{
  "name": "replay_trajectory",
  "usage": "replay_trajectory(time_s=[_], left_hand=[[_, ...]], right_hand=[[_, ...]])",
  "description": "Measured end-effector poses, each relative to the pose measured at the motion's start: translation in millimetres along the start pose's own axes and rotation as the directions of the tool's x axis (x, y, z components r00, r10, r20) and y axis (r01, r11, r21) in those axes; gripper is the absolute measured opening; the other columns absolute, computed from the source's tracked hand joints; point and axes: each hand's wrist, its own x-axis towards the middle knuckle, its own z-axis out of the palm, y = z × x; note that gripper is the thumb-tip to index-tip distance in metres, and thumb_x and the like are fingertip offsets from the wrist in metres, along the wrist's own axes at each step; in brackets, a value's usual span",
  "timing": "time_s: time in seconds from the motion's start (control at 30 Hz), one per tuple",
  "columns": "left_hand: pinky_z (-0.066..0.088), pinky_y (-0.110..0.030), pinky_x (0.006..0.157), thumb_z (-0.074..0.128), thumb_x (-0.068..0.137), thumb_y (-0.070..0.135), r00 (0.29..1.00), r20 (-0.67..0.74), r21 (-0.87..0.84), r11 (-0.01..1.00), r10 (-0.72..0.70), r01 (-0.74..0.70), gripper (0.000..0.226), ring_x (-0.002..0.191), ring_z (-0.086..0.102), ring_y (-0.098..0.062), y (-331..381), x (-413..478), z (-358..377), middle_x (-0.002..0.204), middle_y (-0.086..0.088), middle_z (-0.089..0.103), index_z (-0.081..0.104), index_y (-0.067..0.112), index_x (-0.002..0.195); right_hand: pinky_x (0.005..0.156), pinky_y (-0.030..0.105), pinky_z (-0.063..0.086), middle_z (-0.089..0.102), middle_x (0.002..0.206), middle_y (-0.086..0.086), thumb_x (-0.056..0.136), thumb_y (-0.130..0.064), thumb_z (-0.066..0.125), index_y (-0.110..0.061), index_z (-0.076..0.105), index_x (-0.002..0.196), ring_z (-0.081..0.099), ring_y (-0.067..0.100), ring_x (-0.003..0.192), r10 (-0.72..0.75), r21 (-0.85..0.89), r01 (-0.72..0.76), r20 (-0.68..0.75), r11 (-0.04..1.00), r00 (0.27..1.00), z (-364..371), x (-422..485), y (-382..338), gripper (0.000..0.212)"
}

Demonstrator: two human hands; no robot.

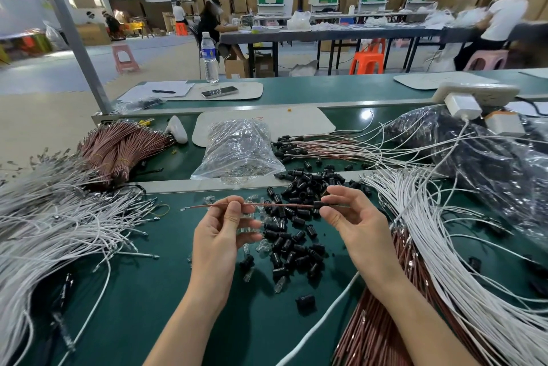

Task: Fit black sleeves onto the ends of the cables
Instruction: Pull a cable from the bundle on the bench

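I hold one thin brown cable (278,205) level above the green table (142,291). My left hand (225,232) pinches it near its left end, where a small metal terminal sticks out. My right hand (353,217) pinches a black sleeve (318,205) that is threaded on the cable near its right end. Under my hands lies a loose pile of black sleeves (296,232) mixed with small clear bulbs (264,245).
White cables (59,226) fan out at left, more white cables (444,247) and brown cables (385,321) at right. Brown bundles (118,149), a clear bag (237,152) and sleeved cables (311,146) lie behind. A dark bag (489,164) fills the right.
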Motion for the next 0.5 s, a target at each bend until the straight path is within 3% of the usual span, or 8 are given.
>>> replay_trajectory(time_s=[0.2,0.37,0.5], left_hand=[[0.057,-0.026,0.057,0.053,0.098,0.022,0.999,-0.002,-0.016,0.999,-0.032,0.032,0.018,0.068,0.067,-0.014,0.2,0.0,1.1,0.083,0.0,0.072,0.063,0.008,0.103],[0.057,-0.026,0.058,0.058,0.087,0.028,0.999,0.024,-0.068,0.997,-0.045,0.047,0.027,0.068,0.067,-0.015,1.9,-0.2,1.0,0.085,-0.002,0.073,0.064,0.007,0.104],[0.057,-0.026,0.058,0.056,0.094,0.022,0.999,0.031,-0.075,0.996,-0.039,0.042,0.02,0.068,0.067,-0.015,1.2,-0.5,0.3,0.086,-0.003,0.073,0.063,0.007,0.105]], right_hand=[[0.079,0.006,0.049,0.076,0.095,-0.014,0.083,-0.019,0.079,-0.032,0.077,0.098,0.07,0.0,0.089,0.038,0.066,-0.037,-0.01,0.997,0.999,-0.6,1.3,-1.6,0.02],[0.08,0.008,0.051,0.078,0.096,-0.007,0.073,-0.039,0.08,-0.041,0.078,0.097,0.074,0.008,0.091,0.08,0.132,-0.08,0.006,0.988,0.997,-0.9,1.2,-2.6,0.024],[0.091,0.024,0.058,0.078,0.098,-0.004,0.064,-0.046,0.082,-0.036,0.079,0.098,0.075,0.016,0.094,0.137,0.234,-0.138,0.023,0.962,0.99,-0.9,1.1,0.8,0.036]])
